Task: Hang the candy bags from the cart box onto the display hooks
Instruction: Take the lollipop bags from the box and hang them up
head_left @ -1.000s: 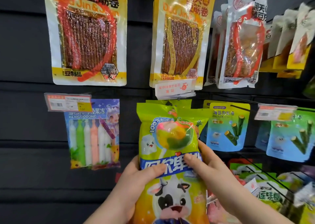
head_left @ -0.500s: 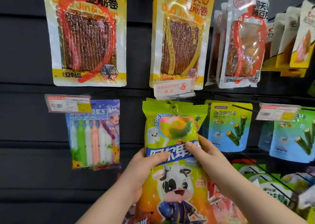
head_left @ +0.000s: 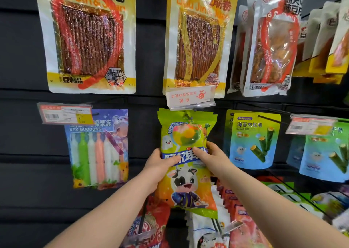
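Candy bag [head_left: 186, 183], green-yellow, cow print: one item, centre of frame. It is further in toward the wall than a second ago, and its lower edge, then cut off, now shows. Top edge sits just under the clear label holder [head_left: 190, 97]; whether it is on the hook I cannot tell.

Grips: two, forearms stretched up from the lower frame.
- Left grip [head_left: 160, 164] holds the bag's left edge, thumb on the blue band.
- Right grip [head_left: 211, 157] pinches the right edge.

Neighbours: one jelly-stick pack [head_left: 98, 149] at left, two seaweed-roll bag fronts [head_left: 255, 140] [head_left: 326, 153] at right.
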Demonstrator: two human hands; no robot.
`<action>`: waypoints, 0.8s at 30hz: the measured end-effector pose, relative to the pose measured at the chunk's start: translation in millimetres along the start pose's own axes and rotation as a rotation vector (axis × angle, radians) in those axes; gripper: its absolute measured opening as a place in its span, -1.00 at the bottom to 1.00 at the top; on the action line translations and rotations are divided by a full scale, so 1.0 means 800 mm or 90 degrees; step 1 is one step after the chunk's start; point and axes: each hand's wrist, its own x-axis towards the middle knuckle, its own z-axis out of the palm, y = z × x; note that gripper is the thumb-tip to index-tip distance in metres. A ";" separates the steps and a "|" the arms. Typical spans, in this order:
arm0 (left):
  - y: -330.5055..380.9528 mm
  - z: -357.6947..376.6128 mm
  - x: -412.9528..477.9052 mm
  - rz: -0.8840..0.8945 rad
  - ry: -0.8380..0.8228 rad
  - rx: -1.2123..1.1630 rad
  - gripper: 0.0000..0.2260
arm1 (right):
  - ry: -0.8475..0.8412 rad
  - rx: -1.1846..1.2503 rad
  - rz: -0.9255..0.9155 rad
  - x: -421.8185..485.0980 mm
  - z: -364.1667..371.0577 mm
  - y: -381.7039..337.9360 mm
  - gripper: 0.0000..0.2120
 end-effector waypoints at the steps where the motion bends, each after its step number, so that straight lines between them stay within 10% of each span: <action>1: 0.000 0.001 0.005 0.011 0.014 0.037 -0.71 | 0.000 -0.015 0.001 0.003 0.000 0.000 -0.49; 11: -0.002 -0.002 0.020 0.095 0.032 0.236 -0.60 | -0.017 -0.146 -0.042 0.013 0.004 0.001 -0.48; 14: -0.004 -0.006 0.017 0.096 0.067 0.346 -0.27 | 0.030 -0.200 -0.084 0.009 0.004 0.003 -0.30; 17: 0.000 -0.010 -0.002 0.114 0.105 0.526 -0.10 | 0.123 -0.359 -0.196 -0.007 -0.001 0.011 -0.07; 24: -0.011 -0.034 -0.044 0.191 0.100 0.952 -0.23 | 0.047 -0.784 -0.541 -0.045 0.020 0.035 -0.34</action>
